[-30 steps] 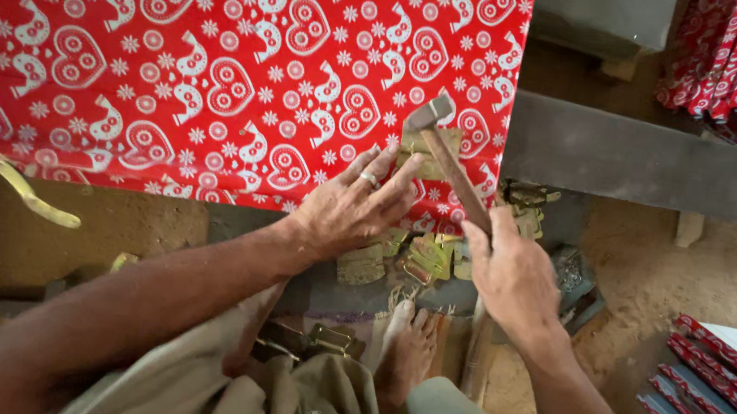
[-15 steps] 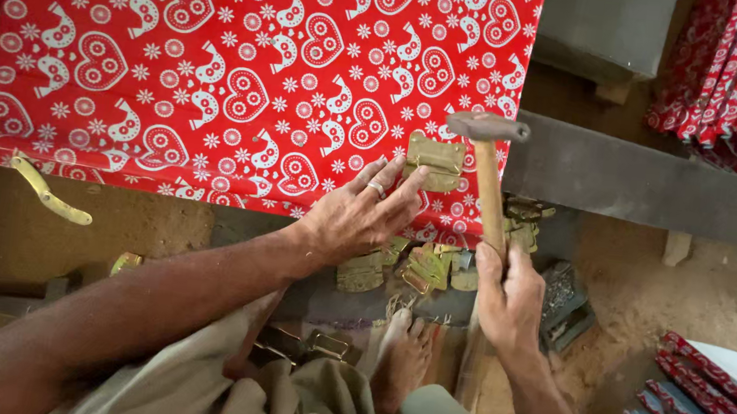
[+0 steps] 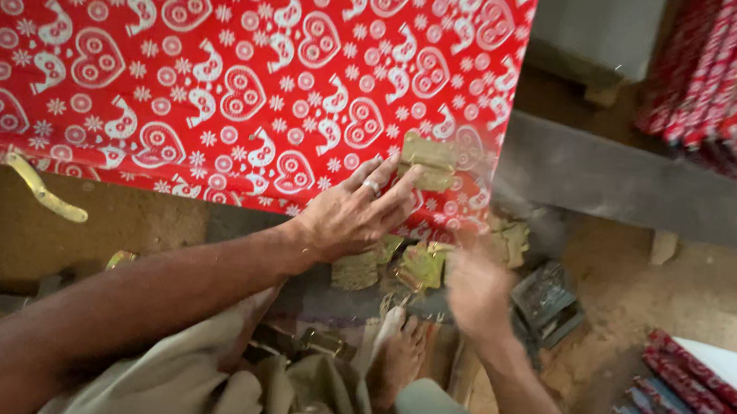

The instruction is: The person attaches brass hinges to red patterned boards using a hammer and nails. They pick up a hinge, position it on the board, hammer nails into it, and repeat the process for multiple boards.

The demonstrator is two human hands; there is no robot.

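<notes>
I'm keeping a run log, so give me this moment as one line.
left hand: fingertips pressing brass hinge onto red patterned panel | right hand: motion-blurred, grip unclear | loose brass fittings below panel edge

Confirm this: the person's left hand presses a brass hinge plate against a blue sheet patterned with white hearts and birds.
Not quite. The head view shows the left hand pressing the brass hinge plate against a red sheet, not a blue one. The white hearts and birds are right.

I sit on the dirt floor. On it lie small brass plates, a grey slab and my bare foot.
</notes>
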